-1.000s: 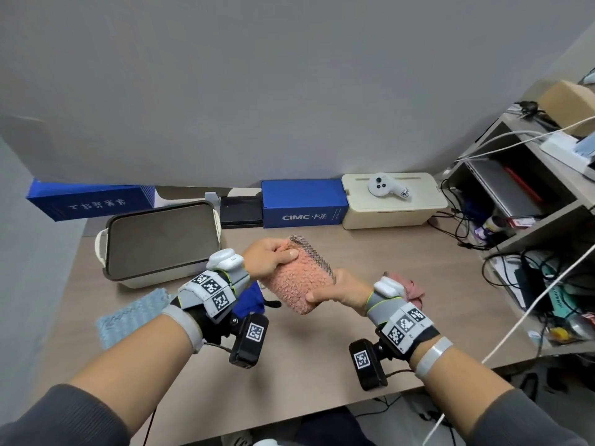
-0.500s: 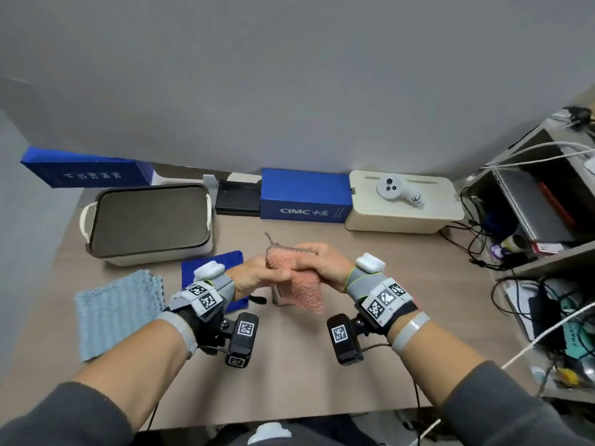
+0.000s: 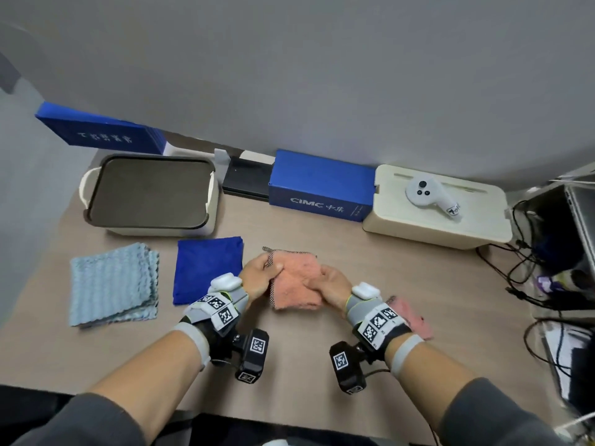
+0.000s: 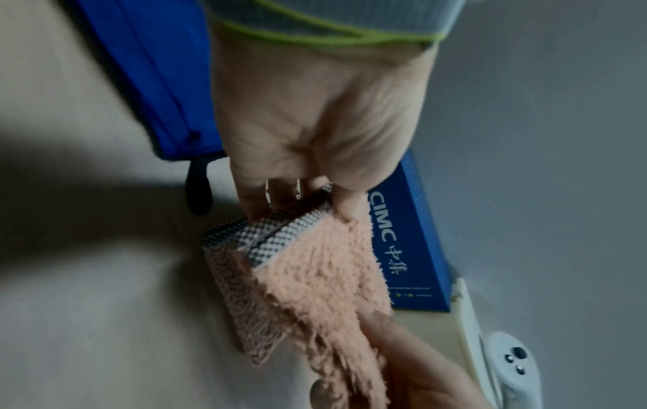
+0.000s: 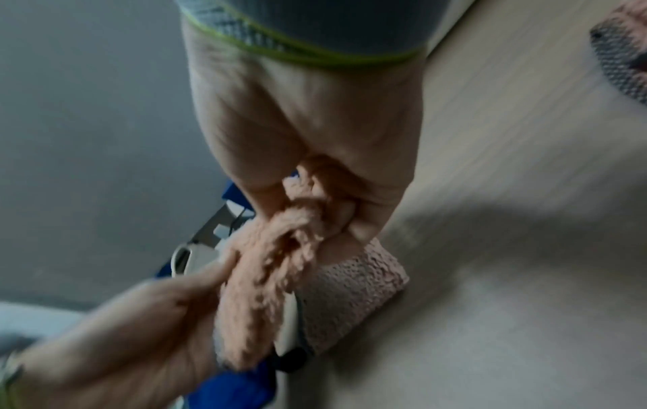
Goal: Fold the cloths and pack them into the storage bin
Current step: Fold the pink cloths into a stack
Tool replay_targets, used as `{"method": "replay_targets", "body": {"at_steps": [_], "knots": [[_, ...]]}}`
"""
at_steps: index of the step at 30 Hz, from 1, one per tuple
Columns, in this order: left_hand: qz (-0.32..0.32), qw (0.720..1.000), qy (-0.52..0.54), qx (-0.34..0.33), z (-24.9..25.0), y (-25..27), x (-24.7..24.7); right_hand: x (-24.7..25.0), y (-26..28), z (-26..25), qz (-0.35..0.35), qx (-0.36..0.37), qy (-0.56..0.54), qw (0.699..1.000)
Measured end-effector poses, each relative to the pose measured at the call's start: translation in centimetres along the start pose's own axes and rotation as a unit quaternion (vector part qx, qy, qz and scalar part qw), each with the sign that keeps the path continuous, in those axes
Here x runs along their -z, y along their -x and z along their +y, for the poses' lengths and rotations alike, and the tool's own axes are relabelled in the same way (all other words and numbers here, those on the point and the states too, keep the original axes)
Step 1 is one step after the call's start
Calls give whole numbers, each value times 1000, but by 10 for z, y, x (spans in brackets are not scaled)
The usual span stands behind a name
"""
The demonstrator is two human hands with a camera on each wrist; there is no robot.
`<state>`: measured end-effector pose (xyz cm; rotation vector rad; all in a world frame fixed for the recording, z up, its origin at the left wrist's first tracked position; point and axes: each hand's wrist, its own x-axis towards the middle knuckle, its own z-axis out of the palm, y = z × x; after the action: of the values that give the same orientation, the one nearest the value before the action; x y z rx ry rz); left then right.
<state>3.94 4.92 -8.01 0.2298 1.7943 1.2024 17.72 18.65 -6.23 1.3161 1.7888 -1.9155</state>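
Note:
A fluffy pink cloth [image 3: 297, 281] with a checkered mesh edge is folded small and held just above the desk between both hands. My left hand [image 3: 259, 275] pinches its mesh edge [image 4: 276, 235] between thumb and fingers. My right hand [image 3: 331, 283] grips the opposite side, its fingers curled into the pile [image 5: 280, 243]. A folded dark blue cloth [image 3: 207, 268] and a folded light blue cloth [image 3: 112, 283] lie on the desk to the left. The cream storage bin [image 3: 211, 201] with a dark lid stands behind them. Another pink cloth [image 3: 412, 317] lies under my right wrist.
Along the wall stand a blue CIMC box [image 3: 322, 188], a second blue box [image 3: 99, 130], a black case [image 3: 246, 180] and a cream box [image 3: 438, 214] with a white controller [image 3: 428, 194] on top. Cables and shelving [image 3: 553, 259] crowd the right side.
The pink cloth has come down from chest height to just above the desk, and both hands now hold it at opposite edges. The head view has tipped downward.

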Motion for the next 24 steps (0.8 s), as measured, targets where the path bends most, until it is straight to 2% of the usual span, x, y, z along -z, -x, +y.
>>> {"method": "replay_targets", "body": {"at_steps": [2, 4, 8, 10, 12, 13, 14, 15, 18, 20, 22, 24], "knots": [[26, 998, -53, 10, -10, -14, -3, -3, -8, 8, 36, 9, 52, 998], [67, 991, -114, 29, -10, -20, -7, -4, -13, 13, 43, -2, 118, 992], [124, 960, -245, 61, -11, -19, -14, 13, -14, 19, 85, -43, 223, 970], [174, 940, -293, 31, -9, -11, -16, 32, -6, 25, 128, -33, 246, 960], [220, 919, -321, -56, -6, 0, -26, 62, 11, 41, 191, -51, 264, 944], [219, 911, -335, -100, -6, 3, -31, 76, 18, 50, 225, -67, 273, 933], [191, 904, -358, -134, -5, 6, -36, 90, 26, 59, 254, -87, 281, 921], [142, 899, -391, -140, -6, 7, -42, 101, 35, 69, 274, -112, 294, 909], [-17, 868, -489, -82, -11, 5, -59, 118, 56, 91, 261, -165, 351, 884], [-58, 852, -514, -75, -9, 1, -65, 123, 56, 93, 230, -159, 365, 888], [-81, 842, -528, -77, -6, 1, -69, 128, 54, 91, 221, -155, 332, 904], [-75, 857, -503, -77, -2, 2, -68, 130, 56, 85, 231, -145, 300, 914]]}}
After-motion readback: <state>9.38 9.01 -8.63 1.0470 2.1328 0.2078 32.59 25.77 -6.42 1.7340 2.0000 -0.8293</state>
